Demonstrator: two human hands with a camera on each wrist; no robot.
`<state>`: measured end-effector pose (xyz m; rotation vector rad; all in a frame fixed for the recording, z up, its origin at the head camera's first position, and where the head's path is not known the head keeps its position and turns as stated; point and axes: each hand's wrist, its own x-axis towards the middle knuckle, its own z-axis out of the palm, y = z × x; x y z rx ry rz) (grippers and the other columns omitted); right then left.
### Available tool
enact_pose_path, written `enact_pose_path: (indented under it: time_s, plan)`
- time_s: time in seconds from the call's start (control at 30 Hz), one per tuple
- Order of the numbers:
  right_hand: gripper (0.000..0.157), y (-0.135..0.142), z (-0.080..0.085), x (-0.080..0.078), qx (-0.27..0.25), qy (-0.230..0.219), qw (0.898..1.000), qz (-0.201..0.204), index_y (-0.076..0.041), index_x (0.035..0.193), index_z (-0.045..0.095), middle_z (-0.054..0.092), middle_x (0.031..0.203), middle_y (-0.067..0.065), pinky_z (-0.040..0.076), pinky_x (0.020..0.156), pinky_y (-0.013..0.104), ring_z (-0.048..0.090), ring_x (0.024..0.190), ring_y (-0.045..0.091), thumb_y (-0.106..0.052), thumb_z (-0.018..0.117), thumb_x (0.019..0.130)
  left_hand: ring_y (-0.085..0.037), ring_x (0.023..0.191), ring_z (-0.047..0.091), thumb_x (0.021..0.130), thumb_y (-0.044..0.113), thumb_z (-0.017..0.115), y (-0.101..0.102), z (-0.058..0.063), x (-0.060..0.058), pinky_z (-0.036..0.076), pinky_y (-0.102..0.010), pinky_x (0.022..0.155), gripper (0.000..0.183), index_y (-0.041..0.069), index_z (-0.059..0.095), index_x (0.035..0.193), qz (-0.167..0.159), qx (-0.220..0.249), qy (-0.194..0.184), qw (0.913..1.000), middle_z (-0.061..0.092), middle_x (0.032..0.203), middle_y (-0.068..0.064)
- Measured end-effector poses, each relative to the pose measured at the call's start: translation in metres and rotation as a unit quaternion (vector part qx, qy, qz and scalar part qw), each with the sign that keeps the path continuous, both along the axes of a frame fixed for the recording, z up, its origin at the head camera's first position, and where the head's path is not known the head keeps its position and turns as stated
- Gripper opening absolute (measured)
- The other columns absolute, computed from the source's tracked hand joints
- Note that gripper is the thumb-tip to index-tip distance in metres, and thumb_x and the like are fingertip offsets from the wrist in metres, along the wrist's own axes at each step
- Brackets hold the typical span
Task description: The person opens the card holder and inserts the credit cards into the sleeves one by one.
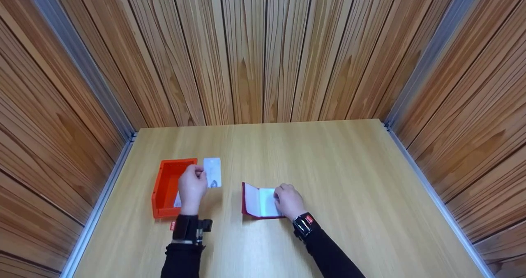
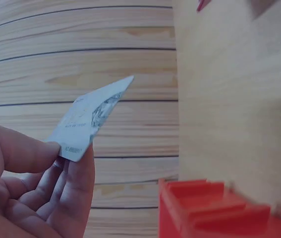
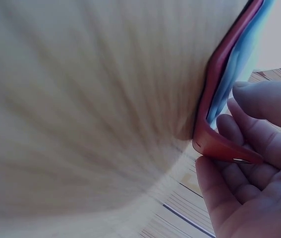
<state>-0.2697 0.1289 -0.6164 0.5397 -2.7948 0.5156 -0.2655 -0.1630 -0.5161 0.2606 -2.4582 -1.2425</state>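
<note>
Wood-panelled walls [image 1: 246, 52] enclose a pale wooden table [image 1: 337, 167] on three sides. Over the table reach two forearms in black sleeves: the left sleeve [image 1: 183, 261] rises nearly straight from the bottom edge of the head view, while the right sleeve [image 1: 335, 249] slants inward from the lower right, its elbow end out of frame. An orange tray [image 1: 165, 213] sits on the table at the left, partly hidden behind the left wrist.

A red-covered booklet [image 1: 267, 200] lies open near the middle, its left side tilted up; whether its underside fully touches the table cannot be told. The left hand [image 1: 193, 189] is raised beside the tray's right side, pinching with the thumb against curled fingers. The right hand [image 1: 289, 201] bends in from the right, fingers curled around the booklet's right edge and thumb over its pages.

A white card [image 1: 213, 172] is in the left hand's pinch by one edge, projecting to the right of the fingers; the left wrist view shows it tilted, with a grey printed picture. Black straps [image 1: 304, 224] circle both wrists. A small white piece [image 1: 177, 200] shows inside the tray.
</note>
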Motion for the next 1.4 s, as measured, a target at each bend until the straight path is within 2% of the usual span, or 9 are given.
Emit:
enact_pose_path:
  time_s: [0.23, 0.47, 0.67, 0.87, 1.03, 1.2, 1.3, 1.4]
  plan:
    - [0.016, 0.001, 0.000, 0.000, -0.003, -0.013, 1.000, -0.005, -0.007, 0.082, 0.066, 0.059, 0.085, 0.005, 0.051, 0.072, 0.040, 0.056, 0.081, 0.024, -0.012, 0.081, 0.077, -0.034, 0.087, 0.065, 0.086, 0.001, 0.063, 0.016, -0.009, 0.002, 0.049, -0.047, 0.081, 0.014, -0.006, 0.066, 0.098, -0.025, 0.033, 0.000, 0.9991, 0.069, 0.090, -0.017]
    - [0.016, 0.001, 0.001, 0.000, -0.012, -0.006, 1.000, -0.008, -0.008, 0.085, 0.067, 0.060, 0.086, 0.004, 0.049, 0.072, 0.040, 0.055, 0.083, 0.024, -0.016, 0.079, 0.079, -0.028, 0.081, 0.067, 0.084, 0.005, 0.065, 0.032, -0.016, 0.005, 0.054, -0.039, 0.073, 0.017, -0.005, 0.068, 0.097, -0.053, 0.083, -0.032, 0.9946, 0.070, 0.088, -0.015]
    - [0.015, -0.001, 0.008, 0.001, -0.067, 0.019, 0.998, 0.003, -0.007, 0.092, 0.070, 0.065, 0.089, 0.005, 0.049, 0.074, 0.039, 0.058, 0.085, 0.025, -0.015, 0.077, 0.082, -0.024, 0.079, 0.066, 0.086, 0.009, 0.066, 0.044, -0.019, 0.007, 0.055, -0.037, 0.072, 0.021, -0.003, 0.067, 0.103, -0.076, 0.133, -0.092, 0.9840, 0.069, 0.091, -0.013]
    - [0.013, -0.009, 0.024, 0.000, -0.141, -0.020, 0.990, -0.003, -0.007, 0.100, 0.070, 0.067, 0.094, 0.004, 0.048, 0.082, 0.040, 0.060, 0.092, 0.023, -0.014, 0.071, 0.089, -0.022, 0.076, 0.066, 0.083, 0.005, 0.067, 0.054, -0.025, 0.009, 0.055, -0.033, 0.068, 0.019, -0.005, 0.066, 0.098, -0.091, 0.154, -0.082, 0.9803, 0.069, 0.087, -0.013]
    - [0.011, -0.014, 0.032, 0.001, -0.206, -0.045, 0.978, 0.008, -0.004, 0.102, 0.069, 0.065, 0.096, 0.005, 0.051, 0.082, 0.037, 0.061, 0.091, 0.022, -0.010, 0.066, 0.092, -0.019, 0.071, 0.065, 0.081, 0.003, 0.068, 0.062, -0.032, 0.012, 0.053, -0.029, 0.064, 0.017, -0.006, 0.066, 0.094, -0.100, 0.160, -0.070, 0.9796, 0.069, 0.082, -0.012]
    - [0.013, -0.018, 0.035, 0.003, -0.260, -0.075, 0.963, 0.021, -0.003, 0.104, 0.069, 0.065, 0.098, 0.006, 0.052, 0.081, 0.034, 0.062, 0.091, 0.020, -0.011, 0.062, 0.095, -0.019, 0.072, 0.065, 0.082, 0.003, 0.067, 0.071, -0.038, 0.015, 0.054, -0.030, 0.065, 0.015, -0.005, 0.066, 0.094, -0.112, 0.170, -0.082, 0.9756, 0.068, 0.082, -0.010]
    - [0.016, -0.020, 0.037, 0.004, -0.303, -0.117, 0.946, 0.027, -0.001, 0.107, 0.067, 0.066, 0.098, 0.007, 0.054, 0.078, 0.032, 0.065, 0.089, 0.021, -0.013, 0.060, 0.098, -0.019, 0.073, 0.065, 0.083, 0.003, 0.067, 0.075, -0.042, 0.016, 0.054, -0.031, 0.066, 0.014, -0.005, 0.065, 0.095, -0.118, 0.170, -0.083, 0.9749, 0.068, 0.082, -0.009]
    - [0.019, -0.022, 0.038, 0.005, -0.350, -0.161, 0.922, 0.029, 0.002, 0.109, 0.064, 0.066, 0.096, 0.008, 0.055, 0.073, 0.030, 0.067, 0.083, 0.024, -0.013, 0.060, 0.099, -0.020, 0.074, 0.065, 0.083, 0.002, 0.066, 0.079, -0.045, 0.017, 0.054, -0.032, 0.066, 0.014, -0.005, 0.065, 0.095, -0.124, 0.173, -0.086, 0.9733, 0.068, 0.083, -0.009]
